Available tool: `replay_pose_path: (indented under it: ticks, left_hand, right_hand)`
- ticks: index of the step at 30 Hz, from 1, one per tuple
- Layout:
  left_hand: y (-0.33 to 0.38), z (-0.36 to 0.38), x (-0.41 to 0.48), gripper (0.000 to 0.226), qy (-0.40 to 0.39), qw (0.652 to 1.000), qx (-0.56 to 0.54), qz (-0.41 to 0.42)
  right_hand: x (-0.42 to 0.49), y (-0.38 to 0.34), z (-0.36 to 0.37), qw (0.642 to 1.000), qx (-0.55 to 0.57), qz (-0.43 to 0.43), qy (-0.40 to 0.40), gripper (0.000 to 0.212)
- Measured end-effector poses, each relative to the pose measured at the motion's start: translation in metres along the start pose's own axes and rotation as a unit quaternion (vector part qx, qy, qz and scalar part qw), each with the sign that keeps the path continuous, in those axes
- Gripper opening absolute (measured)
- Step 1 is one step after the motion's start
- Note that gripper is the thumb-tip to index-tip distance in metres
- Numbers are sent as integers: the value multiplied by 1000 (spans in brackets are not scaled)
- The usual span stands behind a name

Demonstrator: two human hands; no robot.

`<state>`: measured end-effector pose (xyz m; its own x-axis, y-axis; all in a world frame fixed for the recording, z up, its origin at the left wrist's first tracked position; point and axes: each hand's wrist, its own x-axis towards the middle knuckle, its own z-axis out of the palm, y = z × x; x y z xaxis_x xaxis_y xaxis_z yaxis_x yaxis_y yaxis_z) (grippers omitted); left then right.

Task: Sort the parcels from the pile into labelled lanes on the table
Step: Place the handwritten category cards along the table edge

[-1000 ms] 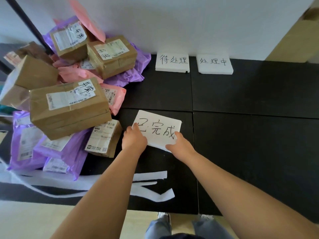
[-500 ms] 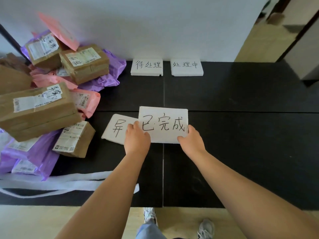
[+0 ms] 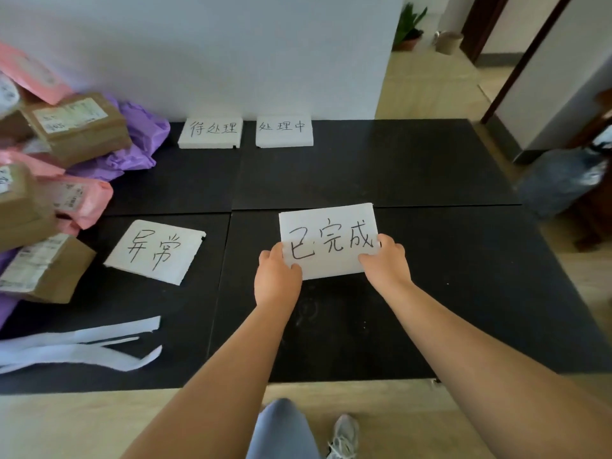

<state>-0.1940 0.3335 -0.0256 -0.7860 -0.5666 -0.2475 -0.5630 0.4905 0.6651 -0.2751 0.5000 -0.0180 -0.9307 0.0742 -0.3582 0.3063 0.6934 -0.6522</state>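
With left hand and right hand pinching the lane card over mid-table, and parcels piled far left, crooked placement risks ambiguous lanes.

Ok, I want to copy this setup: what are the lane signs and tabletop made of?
Lane signs: probably white foam board, matte; thick edges and torn notches show. Tabletop: black panels, matte, seams between them; laminate or mat, can't tell.

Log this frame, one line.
phase: laying lane signs | left grip: holds 已完成 sign | right grip: holds same sign | parcel pile: unsorted, left
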Motion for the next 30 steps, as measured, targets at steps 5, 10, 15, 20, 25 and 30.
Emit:
replay_pose_path:
  ticks: [5,10,15,20,25,30]
  left_hand:
    - [25,17,10,41,-20,999,-6,27]
    - [41,26,44,43,-47,998,-31,20]
    - [61,26,81,39,-51,998,-39,19]
    - [84,34,115,37,-72,997,-27,32]
    - [109,43,152,38,-78,995,-50,35]
    - [140,56,194,42,-69,996,-46,31]
  right_hand:
    - [31,20,-25,1000,-9,-10,2,49]
    - [66,16,-30,1000,-13,13,10,44]
    - [94,1,-32,999,-8,10,33,43]
    - [121,-7,-39,998,3,19,57,46]
    - [162,-19,-52,999,-10,-11,45,39]
    - [220,-35,-60,999,-8,-40,28,36]
